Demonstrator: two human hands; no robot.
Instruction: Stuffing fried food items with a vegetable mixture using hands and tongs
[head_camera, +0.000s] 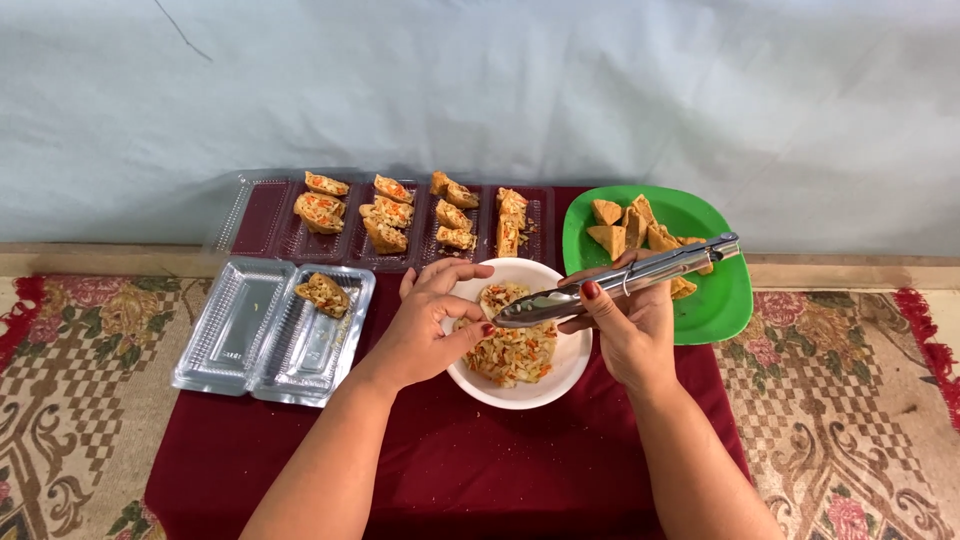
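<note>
From the head camera, the right hand (632, 330) is closed around metal tongs (620, 281), whose tips are together over the white bowl (570, 365) of shredded vegetable filling (510, 350). The left hand (435, 320) is curled at the bowl's rim, its fingertips pinching some filling. The bowl stands on a dark red cloth (450, 460), between a clear plastic tray (240, 335) and a green plate (725, 300).

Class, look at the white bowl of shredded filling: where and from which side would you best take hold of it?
Probably the bare near rim of the white bowl, taken from the person's side. The left hand covers its left edge, and the right hand holds metal tongs across the top.
</note>
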